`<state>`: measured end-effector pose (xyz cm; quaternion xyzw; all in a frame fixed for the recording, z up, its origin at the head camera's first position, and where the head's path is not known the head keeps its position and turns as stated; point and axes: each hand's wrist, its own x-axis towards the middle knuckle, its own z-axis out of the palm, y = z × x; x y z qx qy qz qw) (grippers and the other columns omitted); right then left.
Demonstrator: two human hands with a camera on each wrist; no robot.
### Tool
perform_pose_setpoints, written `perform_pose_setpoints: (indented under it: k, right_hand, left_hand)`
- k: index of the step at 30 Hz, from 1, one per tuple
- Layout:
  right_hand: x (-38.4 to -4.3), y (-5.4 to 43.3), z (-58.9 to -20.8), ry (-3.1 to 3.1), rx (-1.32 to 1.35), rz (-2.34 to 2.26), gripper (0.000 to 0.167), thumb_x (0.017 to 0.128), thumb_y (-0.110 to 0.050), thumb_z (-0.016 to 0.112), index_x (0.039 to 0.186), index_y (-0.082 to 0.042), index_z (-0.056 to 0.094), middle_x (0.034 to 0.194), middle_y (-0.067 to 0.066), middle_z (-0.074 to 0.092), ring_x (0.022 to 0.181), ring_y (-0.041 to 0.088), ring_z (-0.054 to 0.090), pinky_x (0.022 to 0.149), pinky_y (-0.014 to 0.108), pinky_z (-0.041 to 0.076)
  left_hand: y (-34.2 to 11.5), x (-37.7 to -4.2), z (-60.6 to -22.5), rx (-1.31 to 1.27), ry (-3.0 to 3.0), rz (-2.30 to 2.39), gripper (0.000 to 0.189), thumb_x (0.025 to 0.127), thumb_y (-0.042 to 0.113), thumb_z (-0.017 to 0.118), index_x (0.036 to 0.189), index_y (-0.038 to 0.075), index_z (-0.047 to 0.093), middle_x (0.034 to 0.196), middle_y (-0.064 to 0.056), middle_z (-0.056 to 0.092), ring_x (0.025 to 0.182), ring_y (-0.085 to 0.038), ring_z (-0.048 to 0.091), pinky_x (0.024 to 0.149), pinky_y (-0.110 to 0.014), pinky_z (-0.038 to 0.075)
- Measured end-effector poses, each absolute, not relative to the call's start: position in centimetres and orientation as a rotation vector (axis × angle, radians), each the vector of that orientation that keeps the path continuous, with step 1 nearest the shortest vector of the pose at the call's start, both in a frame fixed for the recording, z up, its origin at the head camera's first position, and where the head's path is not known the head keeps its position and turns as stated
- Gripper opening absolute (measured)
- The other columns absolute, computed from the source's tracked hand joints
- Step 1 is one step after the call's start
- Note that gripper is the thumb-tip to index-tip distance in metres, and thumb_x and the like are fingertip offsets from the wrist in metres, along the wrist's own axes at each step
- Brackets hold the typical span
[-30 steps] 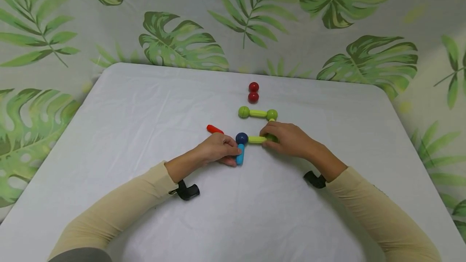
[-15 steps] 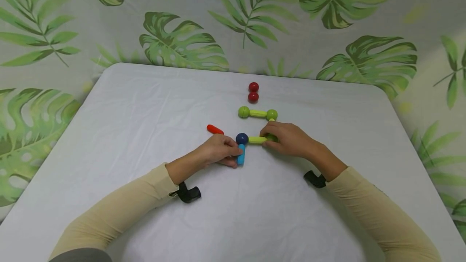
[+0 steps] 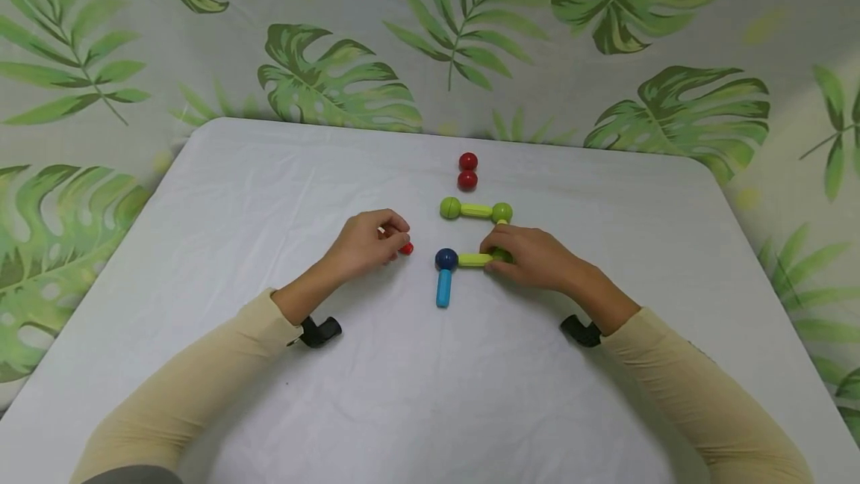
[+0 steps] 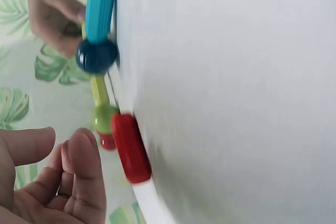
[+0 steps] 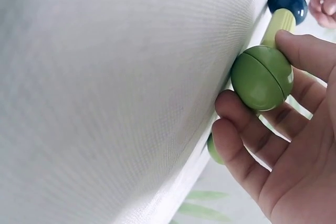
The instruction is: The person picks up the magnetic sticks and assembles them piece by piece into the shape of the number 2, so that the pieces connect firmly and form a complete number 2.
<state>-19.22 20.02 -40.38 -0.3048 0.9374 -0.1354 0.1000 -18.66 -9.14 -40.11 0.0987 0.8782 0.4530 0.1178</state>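
In the head view, my left hand (image 3: 366, 243) hovers over a red magnetic stick (image 3: 407, 249), partly covering it. The left wrist view has the thumb and fingers apart, with the red stick lying on the table just beyond the fingertips. My right hand (image 3: 534, 256) holds a green ball (image 5: 262, 80) at a corner of a joined chain, thumb and fingers curled round it. From that ball a yellow-green stick (image 3: 475, 260) runs left to a dark blue ball (image 3: 446, 259). A light blue stick (image 3: 444, 288) extends from the blue ball toward the front.
Behind the right hand, the chain continues to a green ball (image 3: 502, 213), a yellow-green stick (image 3: 475, 211) and another green ball (image 3: 450, 208). Two red balls, the far one (image 3: 468, 161) and the near one (image 3: 467, 181), sit farther back on the white-covered table (image 3: 269, 193).
My left hand has let go of the light blue stick and moved left and back to the red stick. The light blue stick stays at the blue ball. My right hand has kept its hold.
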Motion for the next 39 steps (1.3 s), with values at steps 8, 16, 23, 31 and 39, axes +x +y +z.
perform_pose_setpoints:
  k: [8,16,23,31,39]
  right_hand:
    - [-19.3,20.1,-40.3,2.776,-0.913,-0.404,0.022,0.092,-0.024,0.071,0.111,-0.015,0.070,0.107,0.000,0.067,0.088,0.014,0.060,0.084,0.037,0.054]
    - [-19.3,20.2,-40.4,2.774,-0.911,-0.416,0.021,0.091,-0.024,0.071,0.111,-0.016,0.070,0.106,-0.001,0.067,0.088,0.013,0.059,0.084,0.037,0.054]
    - [-19.1,20.1,-40.4,2.755,-0.917,-0.424,0.022,0.092,-0.024,0.070,0.112,-0.016,0.070,0.107,-0.001,0.067,0.089,0.013,0.059,0.086,0.036,0.054]
    - [-19.1,20.2,-40.3,2.773,-0.926,-0.420,0.022,0.092,-0.024,0.071,0.112,-0.016,0.070,0.107,-0.002,0.067,0.088,0.012,0.059,0.085,0.036,0.054]
    - [-19.1,20.3,-40.4,2.770,-0.929,-0.409,0.022,0.092,-0.025,0.071,0.111,-0.016,0.070,0.106,-0.001,0.067,0.087,0.012,0.059,0.084,0.035,0.054]
  left_hand:
    - [-11.1,-20.1,-39.8,0.430,2.823,1.145,0.022,0.094,0.014,0.061,0.111,0.004,0.069,0.101,-0.010,0.070,0.083,-0.023,0.062,0.070,-0.029,0.048]
    - [-11.7,-22.3,-40.3,0.509,2.891,1.001,0.020,0.094,0.015,0.063,0.110,0.004,0.070,0.108,-0.010,0.068,0.099,-0.027,0.062,0.086,-0.039,0.052]
    - [-10.3,-25.2,-39.6,0.541,2.907,0.877,0.023,0.097,0.021,0.061,0.115,0.007,0.068,0.117,-0.010,0.065,0.104,-0.027,0.060,0.091,-0.040,0.052]
    - [-8.7,-27.6,-39.2,0.640,2.975,0.739,0.024,0.097,0.019,0.061,0.115,0.005,0.069,0.117,-0.012,0.066,0.108,-0.028,0.062,0.095,-0.041,0.052]
    - [-8.0,-28.9,-39.9,0.619,2.959,0.718,0.026,0.097,0.021,0.061,0.118,0.007,0.068,0.119,-0.010,0.065,0.111,-0.027,0.061,0.099,-0.041,0.051]
